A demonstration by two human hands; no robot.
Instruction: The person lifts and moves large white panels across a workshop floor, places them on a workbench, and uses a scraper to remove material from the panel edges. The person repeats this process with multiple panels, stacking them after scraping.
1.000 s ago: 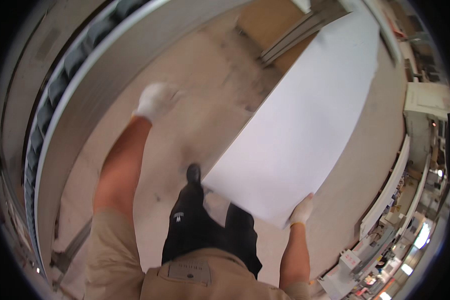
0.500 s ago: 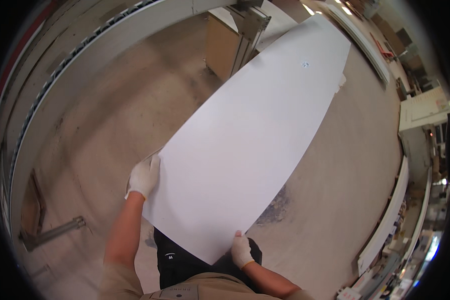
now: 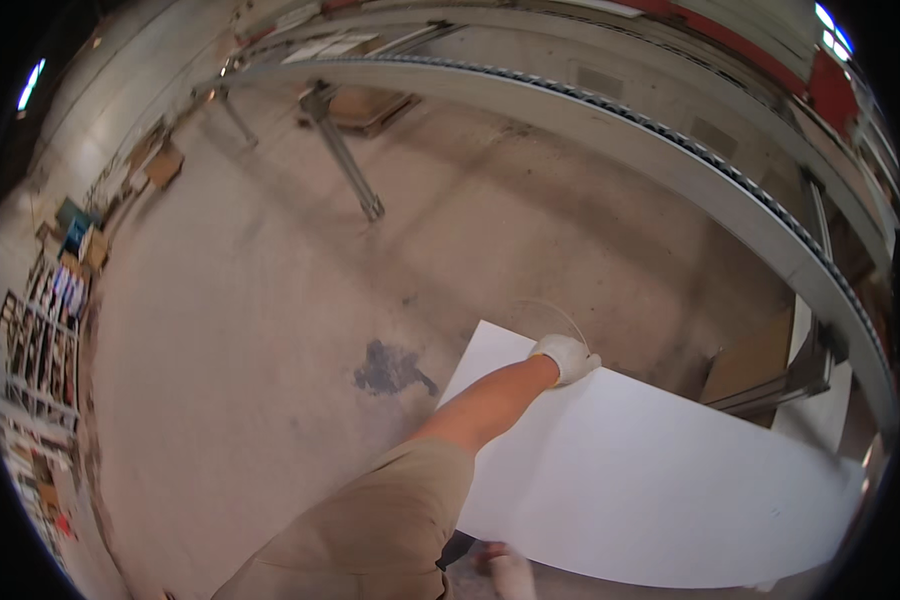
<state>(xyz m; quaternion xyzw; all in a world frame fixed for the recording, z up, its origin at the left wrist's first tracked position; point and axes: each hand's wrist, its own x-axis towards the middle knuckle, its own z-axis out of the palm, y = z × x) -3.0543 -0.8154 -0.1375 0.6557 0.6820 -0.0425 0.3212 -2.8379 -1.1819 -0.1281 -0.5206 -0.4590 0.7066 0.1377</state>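
White panel (image 3: 650, 480) carried low, long axis running from near the body out to the right.
Left hand (image 3: 567, 357), gloved, is clamped over the panel's far top edge near its left corner. Right hand (image 3: 510, 572) sits blurred at the near bottom edge; grip can't be made out. Panel's right end cut off at the frame rim; concrete floor (image 3: 270, 330) beneath.
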